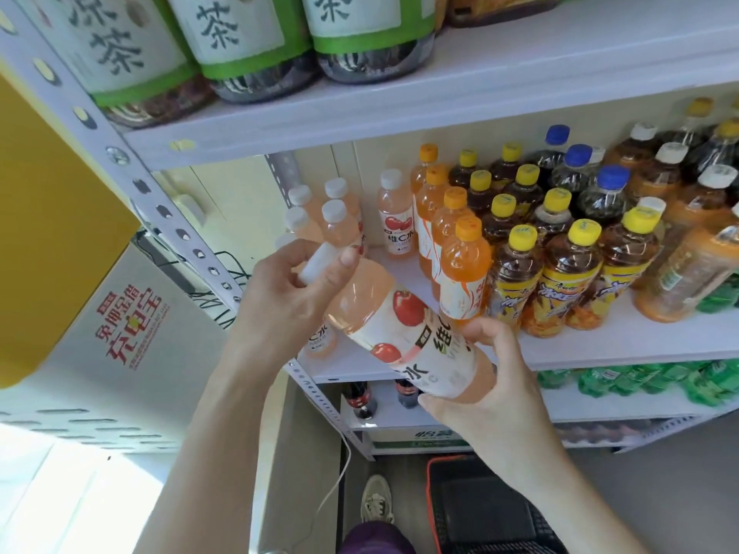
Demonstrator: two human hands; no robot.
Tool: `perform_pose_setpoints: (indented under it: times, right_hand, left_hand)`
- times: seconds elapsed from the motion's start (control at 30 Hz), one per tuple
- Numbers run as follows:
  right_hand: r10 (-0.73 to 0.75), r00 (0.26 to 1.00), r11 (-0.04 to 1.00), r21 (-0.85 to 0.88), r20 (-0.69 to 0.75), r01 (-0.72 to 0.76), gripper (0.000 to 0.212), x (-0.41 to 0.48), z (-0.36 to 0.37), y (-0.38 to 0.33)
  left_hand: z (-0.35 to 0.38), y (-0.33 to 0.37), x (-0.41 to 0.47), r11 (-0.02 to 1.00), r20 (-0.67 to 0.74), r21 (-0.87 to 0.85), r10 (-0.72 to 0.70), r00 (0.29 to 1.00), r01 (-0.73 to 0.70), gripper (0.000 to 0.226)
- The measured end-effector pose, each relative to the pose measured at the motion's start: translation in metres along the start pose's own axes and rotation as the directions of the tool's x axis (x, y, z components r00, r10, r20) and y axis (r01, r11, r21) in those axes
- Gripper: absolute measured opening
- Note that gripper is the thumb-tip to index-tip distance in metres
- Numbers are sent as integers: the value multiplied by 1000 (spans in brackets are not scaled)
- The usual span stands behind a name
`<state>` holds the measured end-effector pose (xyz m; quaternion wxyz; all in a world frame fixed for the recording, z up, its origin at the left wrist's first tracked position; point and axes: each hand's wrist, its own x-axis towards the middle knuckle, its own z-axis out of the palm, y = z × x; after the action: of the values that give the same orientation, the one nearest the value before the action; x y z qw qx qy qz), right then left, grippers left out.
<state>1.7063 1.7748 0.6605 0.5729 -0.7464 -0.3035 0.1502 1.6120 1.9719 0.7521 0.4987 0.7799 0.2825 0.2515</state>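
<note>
Both hands on one pink bottle (pixel 380 313), set apart along its length: left hand (pixel 288 289) curled round the white cap (pixel 316 265) and neck, right hand (pixel 488 377) clasped round the base end, fingers over the label. Bottle held tilted in the air just before the shelf (pixel 600 345) edge, long axis running from the right hand up to the left hand, cap end pointing up-left toward the standing pink bottles (pixel 336 221) just beyond the left hand. Beyond the right hand, on the same shelf, orange-capped bottles (pixel 464 253) then yellow-capped tea bottles (pixel 568 273) stand upright; a red-rimmed basket (pixel 480 509) sits on the floor below the right forearm.
</note>
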Motion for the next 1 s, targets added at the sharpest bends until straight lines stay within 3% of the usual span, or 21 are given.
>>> perform_pose_setpoints:
  times: [0.13,0.37,0.43,0.6,0.8,1.0]
  right_hand:
    - [-280,955,943,-213,-94,256,81,0,14,10]
    - [-217,976,955,-205,7,214,80,9,16,17]
    - [-206,976,943,-252,74,218,70,16,14,18]
    - [-163,983,847,-499,81,181,48,37,1,22]
    - [-368,929,661,-709,-19,247,58,63,-13,17]
    - [-331,942,567,-786,55,245,65,92,-14,7]
  left_hand:
    - [-1,1,2,998,-58,57,35,998,-32,45]
    - [-2,0,10,963,-48,224,163,985,-148,27]
    - [-5,1,17,910,0,371,201,980,-187,26]
    - [-12,2,45,644,169,713,227,959,-278,27]
    - [-2,-22,99,486,268,823,125,955,-295,31]
    - [11,-58,130,410,245,886,-14,970,-218,37]
